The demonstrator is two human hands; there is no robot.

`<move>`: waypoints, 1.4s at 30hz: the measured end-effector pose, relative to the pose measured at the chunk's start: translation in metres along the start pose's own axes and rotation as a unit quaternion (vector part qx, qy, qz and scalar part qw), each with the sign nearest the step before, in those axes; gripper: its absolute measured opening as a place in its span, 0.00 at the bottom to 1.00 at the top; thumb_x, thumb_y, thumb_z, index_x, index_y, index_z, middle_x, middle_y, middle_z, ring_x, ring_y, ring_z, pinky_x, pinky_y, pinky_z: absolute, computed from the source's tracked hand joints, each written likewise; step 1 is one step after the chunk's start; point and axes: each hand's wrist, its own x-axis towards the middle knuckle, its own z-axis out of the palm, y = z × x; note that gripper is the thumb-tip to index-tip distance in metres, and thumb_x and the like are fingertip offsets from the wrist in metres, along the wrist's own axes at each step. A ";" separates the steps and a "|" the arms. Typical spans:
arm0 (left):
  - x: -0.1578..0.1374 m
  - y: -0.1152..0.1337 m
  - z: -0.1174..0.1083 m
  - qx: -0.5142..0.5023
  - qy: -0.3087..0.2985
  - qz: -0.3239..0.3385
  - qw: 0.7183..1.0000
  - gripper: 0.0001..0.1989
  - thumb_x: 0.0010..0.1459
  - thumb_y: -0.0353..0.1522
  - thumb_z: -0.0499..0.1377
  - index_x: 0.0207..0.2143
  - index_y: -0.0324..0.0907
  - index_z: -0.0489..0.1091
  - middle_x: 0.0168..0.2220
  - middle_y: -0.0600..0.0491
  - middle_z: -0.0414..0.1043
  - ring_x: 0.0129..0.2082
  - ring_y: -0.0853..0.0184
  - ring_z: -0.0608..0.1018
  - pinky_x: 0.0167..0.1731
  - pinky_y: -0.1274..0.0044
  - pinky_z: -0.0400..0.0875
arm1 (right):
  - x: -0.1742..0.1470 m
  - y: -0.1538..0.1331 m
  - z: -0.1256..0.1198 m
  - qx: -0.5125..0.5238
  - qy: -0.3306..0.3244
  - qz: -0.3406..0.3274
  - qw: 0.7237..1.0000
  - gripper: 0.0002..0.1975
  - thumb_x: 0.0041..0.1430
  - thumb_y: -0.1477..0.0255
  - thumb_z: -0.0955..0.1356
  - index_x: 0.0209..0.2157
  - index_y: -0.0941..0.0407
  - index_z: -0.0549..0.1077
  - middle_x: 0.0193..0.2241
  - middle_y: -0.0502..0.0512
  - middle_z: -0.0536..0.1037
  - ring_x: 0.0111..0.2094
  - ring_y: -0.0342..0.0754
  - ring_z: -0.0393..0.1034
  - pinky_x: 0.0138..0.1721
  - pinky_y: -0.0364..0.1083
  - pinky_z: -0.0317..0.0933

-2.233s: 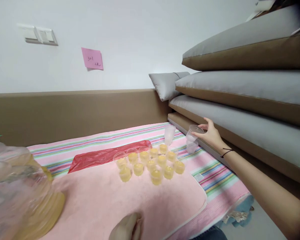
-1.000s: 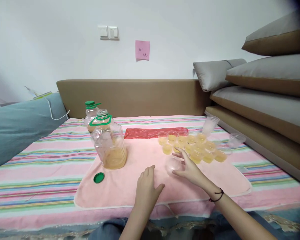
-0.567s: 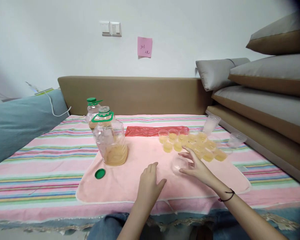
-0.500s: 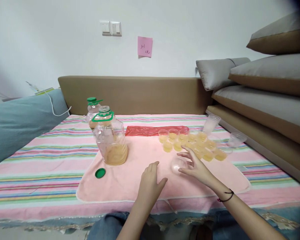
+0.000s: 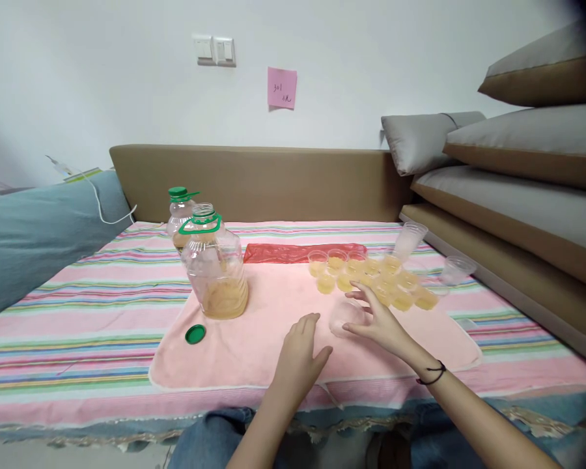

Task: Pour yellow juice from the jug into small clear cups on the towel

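While our right hand [image 5: 378,320] curls loosely around an empty clear plastic cup [image 5: 346,316] standing on the pale pink towel [image 5: 254,345], our left hand [image 5: 300,358] rests open and flat on that towel just to the cup's near left, holding nothing. Just beyond the cup sits a cluster of small clear cups of yellow liquid [image 5: 371,279]. Farther left stands an uncapped clear plastic jug with a green handle [image 5: 215,273], its round green cap [image 5: 195,334] lying nearby.

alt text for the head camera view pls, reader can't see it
A right hand holds an empty clear cup on a pink towel, beside small cups of yellow liquid; the left hand rests flat nearby. An uncapped jug stands left.
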 end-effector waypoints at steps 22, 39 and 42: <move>0.002 -0.010 -0.025 -0.040 0.230 -0.010 0.972 0.20 0.57 0.29 0.55 0.53 0.39 0.61 0.55 0.42 0.66 0.59 0.57 0.67 0.59 0.59 0.61 | 0.034 -0.068 0.003 -0.037 0.032 -0.176 0.983 0.11 0.59 0.65 0.68 0.43 0.51 0.77 0.53 0.59 0.73 0.44 0.56 0.75 0.49 0.60 0.68; 0.030 -0.114 -0.145 -0.159 0.636 -0.144 0.742 0.18 0.63 0.39 0.48 0.51 0.41 0.61 0.55 0.44 0.63 0.59 0.62 0.65 0.60 0.69 0.55 | 0.136 -0.216 0.113 -0.026 -0.013 -0.431 0.902 0.10 0.59 0.74 0.65 0.41 0.50 0.76 0.46 0.54 0.74 0.50 0.55 0.68 0.53 0.58 0.61; 0.033 -0.132 -0.146 -0.200 0.598 -0.156 0.760 0.17 0.64 0.40 0.46 0.48 0.41 0.66 0.52 0.46 0.68 0.57 0.62 0.68 0.59 0.69 0.58 | 0.143 -0.198 0.135 -0.012 -0.003 -0.368 0.930 0.30 0.54 0.70 0.70 0.58 0.50 0.62 0.59 0.58 0.61 0.63 0.60 0.52 0.63 0.63 0.47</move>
